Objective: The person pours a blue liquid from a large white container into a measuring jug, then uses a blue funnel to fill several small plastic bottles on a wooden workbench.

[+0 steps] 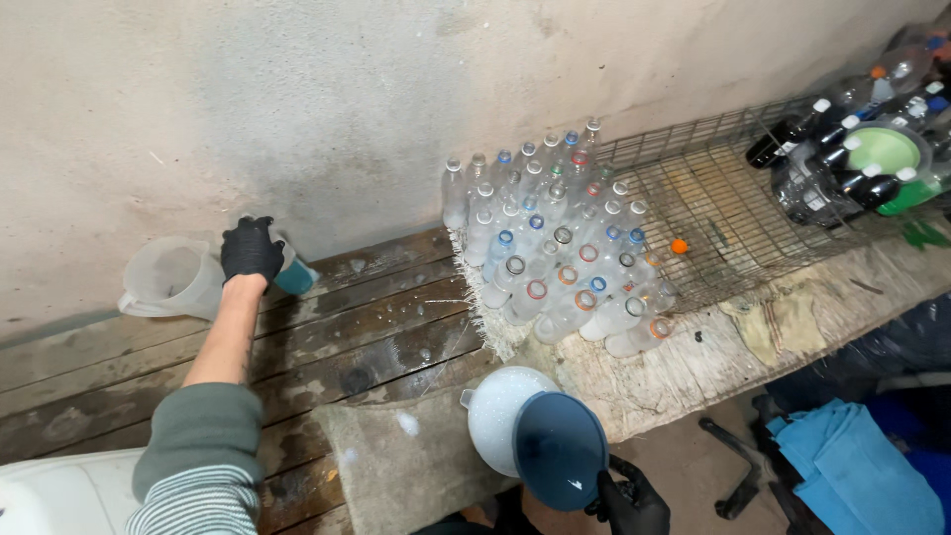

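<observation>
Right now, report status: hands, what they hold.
Left hand on teal bottle beside clear jug. Right hand grips blue funnel. Empty bottles stacked between.

Teal object (297, 277) behind left hand (251, 250)

Jug (170, 277) left — bottles (555, 248) right

My left hand (252, 250), gloved black, is stretched out toward eleven o'clock, forearm bare, sleeve pushed to the elbow, fingers curled down. My right hand (630, 501), also gloved, sits low at five o'clock, fingers clenched.
</observation>
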